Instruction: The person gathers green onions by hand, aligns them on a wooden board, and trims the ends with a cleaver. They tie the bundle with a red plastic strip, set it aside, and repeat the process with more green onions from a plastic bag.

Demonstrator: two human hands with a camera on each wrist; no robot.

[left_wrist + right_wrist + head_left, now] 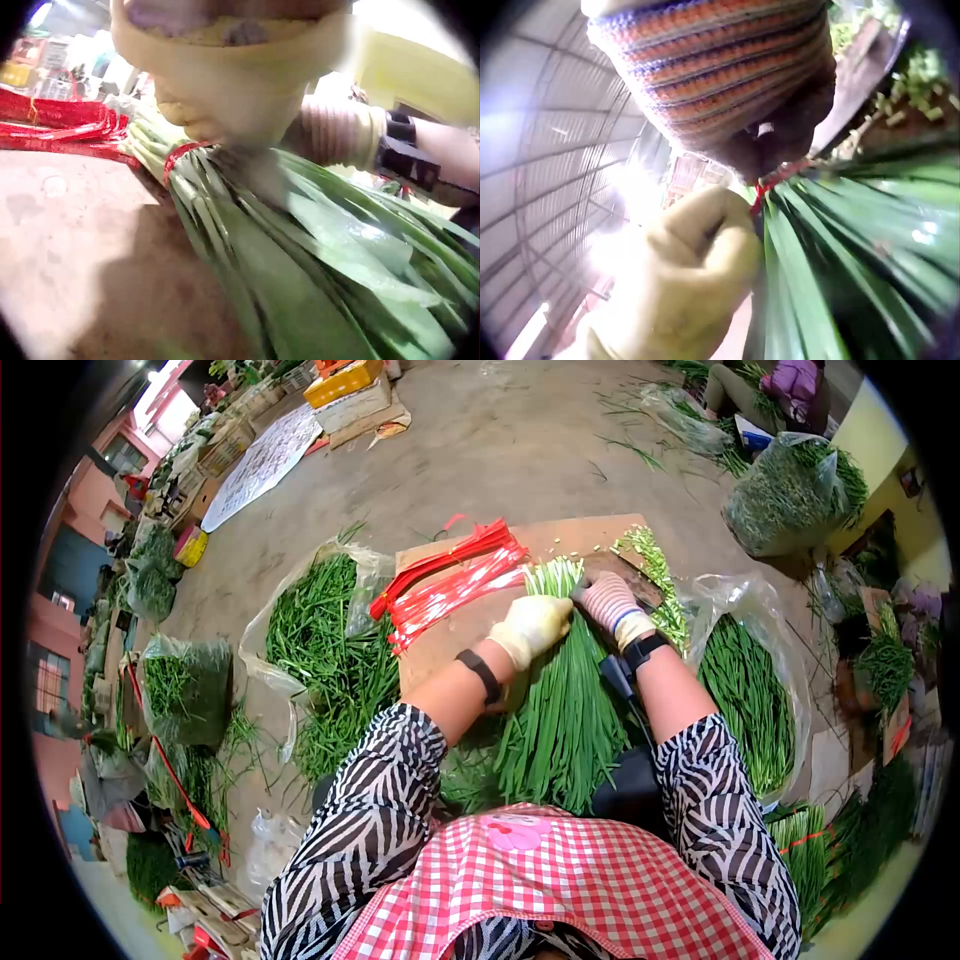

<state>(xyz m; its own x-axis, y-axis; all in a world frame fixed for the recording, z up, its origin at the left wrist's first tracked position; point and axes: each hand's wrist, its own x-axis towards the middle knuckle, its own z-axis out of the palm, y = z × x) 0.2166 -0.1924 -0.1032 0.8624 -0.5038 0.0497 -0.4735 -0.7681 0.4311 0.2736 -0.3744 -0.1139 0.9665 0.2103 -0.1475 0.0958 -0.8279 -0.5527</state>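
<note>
A bundle of garlic chives [565, 730] lies over the near edge of the board [425, 675], pale stem ends pointing away and leaves hanging toward the lap. A thin red tie [178, 159] circles the bundle just below the pale stems. My left hand [535, 628], in a pale yellow glove, has its fingers curled and pinches the tie at the bundle's left side. From the right, my right hand [612, 605], in a striped glove with bare fingertips, pinches the red tie close to the left knuckles. The pinched tie ends are mostly hidden by the fingers.
Red ties [460, 575] lie on the board's left. Cut stem ends [660, 575] and a blade [870, 86] are at its right. Open bags of loose chives [330, 620] and laid chives [750, 700] flank the board. Another person [775, 395] sits far right.
</note>
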